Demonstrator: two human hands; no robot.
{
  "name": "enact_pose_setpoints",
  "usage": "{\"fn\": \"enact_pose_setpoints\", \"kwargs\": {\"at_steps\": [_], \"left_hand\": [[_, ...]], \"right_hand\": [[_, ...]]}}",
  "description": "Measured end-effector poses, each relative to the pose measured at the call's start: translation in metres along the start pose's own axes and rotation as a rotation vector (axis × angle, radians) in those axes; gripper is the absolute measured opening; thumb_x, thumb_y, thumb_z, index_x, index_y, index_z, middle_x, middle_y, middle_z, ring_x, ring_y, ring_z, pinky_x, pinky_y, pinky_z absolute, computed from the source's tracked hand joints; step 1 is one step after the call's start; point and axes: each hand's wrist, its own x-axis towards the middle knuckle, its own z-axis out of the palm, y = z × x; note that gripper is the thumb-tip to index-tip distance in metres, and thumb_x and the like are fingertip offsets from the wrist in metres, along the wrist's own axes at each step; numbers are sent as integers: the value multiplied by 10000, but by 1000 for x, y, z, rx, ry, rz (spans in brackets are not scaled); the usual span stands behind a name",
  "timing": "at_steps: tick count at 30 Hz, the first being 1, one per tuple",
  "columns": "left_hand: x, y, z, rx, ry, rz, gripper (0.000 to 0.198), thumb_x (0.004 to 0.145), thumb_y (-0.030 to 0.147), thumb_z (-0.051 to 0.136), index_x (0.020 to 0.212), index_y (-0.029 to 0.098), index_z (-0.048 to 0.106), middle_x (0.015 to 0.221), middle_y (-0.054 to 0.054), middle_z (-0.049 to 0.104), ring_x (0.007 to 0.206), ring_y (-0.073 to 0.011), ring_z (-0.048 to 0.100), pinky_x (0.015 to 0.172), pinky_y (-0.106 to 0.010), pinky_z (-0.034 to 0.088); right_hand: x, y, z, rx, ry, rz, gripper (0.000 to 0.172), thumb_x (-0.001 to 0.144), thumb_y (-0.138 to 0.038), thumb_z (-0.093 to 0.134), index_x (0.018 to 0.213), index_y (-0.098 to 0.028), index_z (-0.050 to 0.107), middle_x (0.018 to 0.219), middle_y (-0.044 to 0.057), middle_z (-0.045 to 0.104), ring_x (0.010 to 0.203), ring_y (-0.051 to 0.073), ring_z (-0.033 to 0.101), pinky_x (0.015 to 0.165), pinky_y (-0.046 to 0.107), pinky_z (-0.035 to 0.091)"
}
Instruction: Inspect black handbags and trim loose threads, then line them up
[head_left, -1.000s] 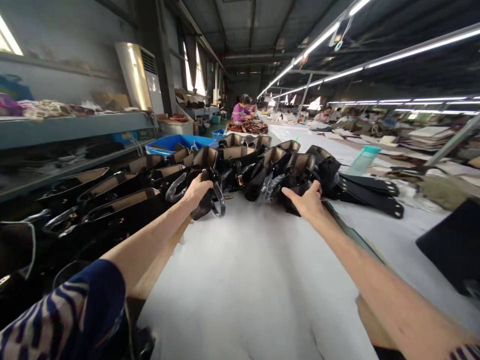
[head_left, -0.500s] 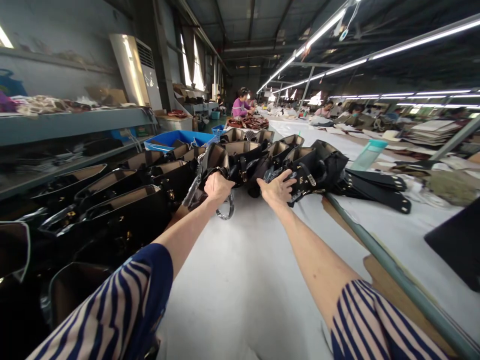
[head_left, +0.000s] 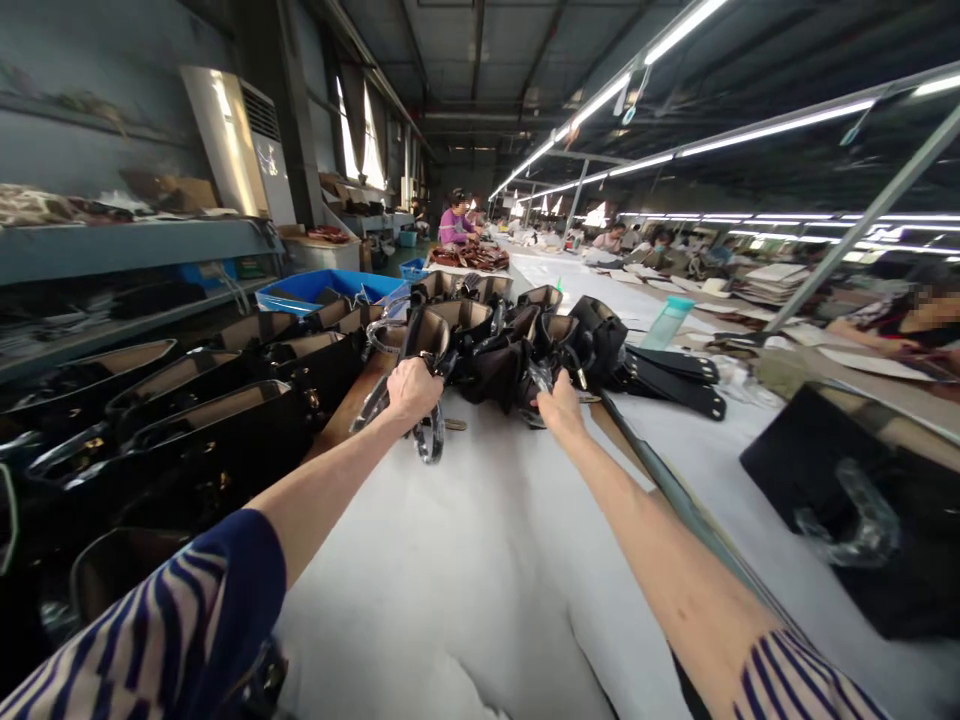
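Observation:
My left hand (head_left: 415, 390) is closed on the near edge of a black handbag (head_left: 427, 335) with a tan lining. Its handles (head_left: 430, 437), wrapped in clear plastic, hang below that hand. To the right, my right hand (head_left: 561, 408) has its fingers closed around part of another black handbag (head_left: 559, 332), beside a plastic-wrapped handle (head_left: 540, 376); the exact grip is partly hidden. Between my hands, a dark bag (head_left: 491, 372) slumps against its neighbours at the edge of the white sheet (head_left: 465, 540).
Rows of black handbags (head_left: 217, 420) crowd the left. A blue bin (head_left: 330, 285) stands behind them. At right are black straps (head_left: 675, 378), a teal-lidded bottle (head_left: 667, 322) and another black handbag (head_left: 825, 490). A person in purple (head_left: 456, 225) works farther back.
My right hand has gone from spread fingers to a closed grip. My left hand and its bag have come slightly nearer. The view has turned right, showing a handbag at the right.

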Motion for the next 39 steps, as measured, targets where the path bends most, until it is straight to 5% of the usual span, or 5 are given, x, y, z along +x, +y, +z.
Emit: {"fn": "enact_pose_setpoints", "kwargs": {"at_steps": [13,23,28,34,39], "left_hand": [[-150,37,-74,-340,-334,282,79,672,221,555,621,171,590,564,14,583,571,-139,556,528,-223,404],[-288,107,-49,-461,-495,274,53,699,228,542,668,199,574,691,-18,642,678,-166,589,612,-237,429],[-298,147,-13,-334,-432,260,285,756,263,509,1010,156,578,1047,-142,623,986,-277,566,844,-346,399],[-288,167,-1,-439,-532,283,368,729,348,580,1032,139,567,1036,-129,634,976,-259,578,818,-298,432],[-291,151,-20,-550,-685,291,396,730,341,596,1077,159,543,1032,-53,654,931,-196,603,779,-233,466]], "right_hand": [[-157,0,-139,285,-132,-39,464,703,-146,375,1159,-184,452,746,9,669,674,165,645,580,239,460],[-270,59,-220,258,-166,57,627,805,-333,358,1396,-186,211,1130,63,617,994,208,595,856,303,450],[-271,95,-230,226,-161,-13,670,795,-307,397,1408,-167,168,1407,67,349,1302,185,272,1050,339,254],[-252,87,-211,170,-124,50,740,746,-247,439,1406,-167,114,1118,87,616,1015,233,585,899,401,422],[-276,75,-210,46,77,104,640,787,-381,427,1357,-141,262,1256,128,507,1175,257,458,982,408,353]]}}
